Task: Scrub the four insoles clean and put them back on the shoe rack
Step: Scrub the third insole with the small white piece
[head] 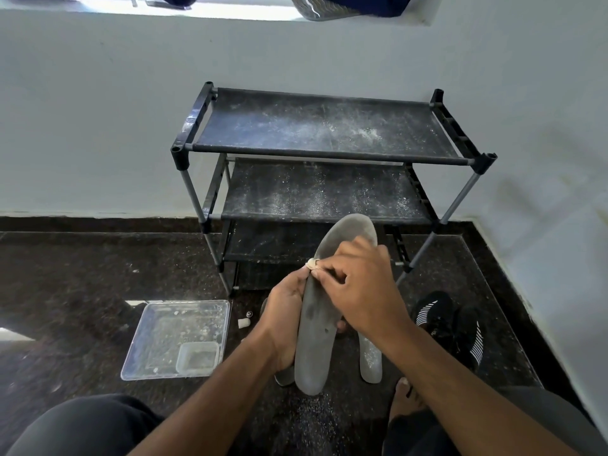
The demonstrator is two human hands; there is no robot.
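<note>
A grey insole (pixel 316 327) stands nearly upright in front of me, its toe end reaching up before the shoe rack (pixel 316 149). My left hand (pixel 284 311) grips its left edge at mid-length. My right hand (pixel 358 284) lies across the insole and pinches a small pale scrubbing piece (pixel 312 264) against the left edge. Another grey insole (pixel 371 360) lies on the floor behind my right forearm. The end of a third insole (pixel 283 378) pokes out under my left wrist. The black rack has three dusty fabric shelves with nothing on them.
A clear plastic tray (pixel 154 366) holding a small clear tub (pixel 197 357) sits on the dark stone floor at the left. Two small pale bits (pixel 244 322) lie beside it. Black shoes (pixel 450 327) with white stripes stand at the right, near the wall. My bare foot (pixel 403 399) and knees are in front.
</note>
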